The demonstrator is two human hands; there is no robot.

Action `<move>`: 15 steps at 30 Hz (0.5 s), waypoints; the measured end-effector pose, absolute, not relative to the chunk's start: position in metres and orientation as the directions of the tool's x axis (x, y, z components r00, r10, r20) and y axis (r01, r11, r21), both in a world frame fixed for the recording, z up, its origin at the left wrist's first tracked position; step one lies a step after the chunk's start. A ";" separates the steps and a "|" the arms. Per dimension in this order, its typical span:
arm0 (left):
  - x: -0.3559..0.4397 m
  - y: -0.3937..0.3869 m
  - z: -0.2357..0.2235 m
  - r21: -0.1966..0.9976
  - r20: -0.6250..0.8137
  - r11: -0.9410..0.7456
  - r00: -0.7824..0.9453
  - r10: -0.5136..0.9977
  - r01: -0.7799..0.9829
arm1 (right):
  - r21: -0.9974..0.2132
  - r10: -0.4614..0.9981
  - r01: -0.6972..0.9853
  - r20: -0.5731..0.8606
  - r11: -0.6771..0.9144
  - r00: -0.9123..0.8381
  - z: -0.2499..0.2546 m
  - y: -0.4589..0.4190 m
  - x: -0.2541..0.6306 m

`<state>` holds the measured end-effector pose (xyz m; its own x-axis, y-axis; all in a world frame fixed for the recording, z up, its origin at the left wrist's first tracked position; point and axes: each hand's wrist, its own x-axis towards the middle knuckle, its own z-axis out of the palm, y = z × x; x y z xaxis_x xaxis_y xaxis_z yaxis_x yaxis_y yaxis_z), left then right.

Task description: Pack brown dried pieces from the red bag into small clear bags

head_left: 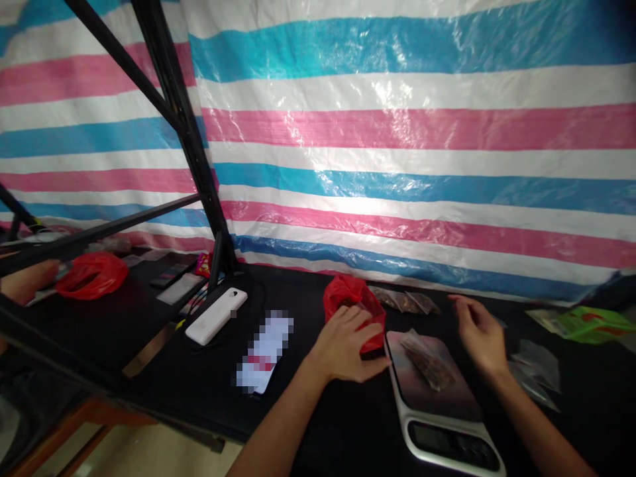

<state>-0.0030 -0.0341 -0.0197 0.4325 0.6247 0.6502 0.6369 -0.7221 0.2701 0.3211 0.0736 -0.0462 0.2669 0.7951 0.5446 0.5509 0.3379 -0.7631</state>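
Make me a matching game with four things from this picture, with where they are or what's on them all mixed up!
Things:
1. Left hand
2. Right hand
3. White gadget
4. Scale

Clues:
A. Lies near the foot of the black post
B. Has a filled clear packet on top
C. Has its fingers at the nearer red bag
D. Is just to the right of the scale

Right pairs: 1-C, 2-D, 3-A, 4-B

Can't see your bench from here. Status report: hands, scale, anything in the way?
Left hand at red bag, fingers spread. Right hand beside scale, no item visible. Brown-filled packet on scale. Left hand partly blocks red bag.
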 end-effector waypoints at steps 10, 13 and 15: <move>-0.003 -0.021 -0.042 0.707 0.569 -0.450 -0.061 0.820 0.546 | -0.795 0.774 0.553 0.507 0.249 0.379 -0.037 0.059 0.331; -0.005 -0.020 -0.041 0.716 0.551 -0.391 -0.125 0.825 0.578 | -0.781 0.777 0.553 0.529 0.290 0.340 -0.034 0.056 0.326; -0.005 -0.019 -0.041 0.701 0.547 -0.369 -0.128 0.827 0.610 | -0.760 0.783 0.566 0.549 0.320 0.294 -0.033 0.054 0.322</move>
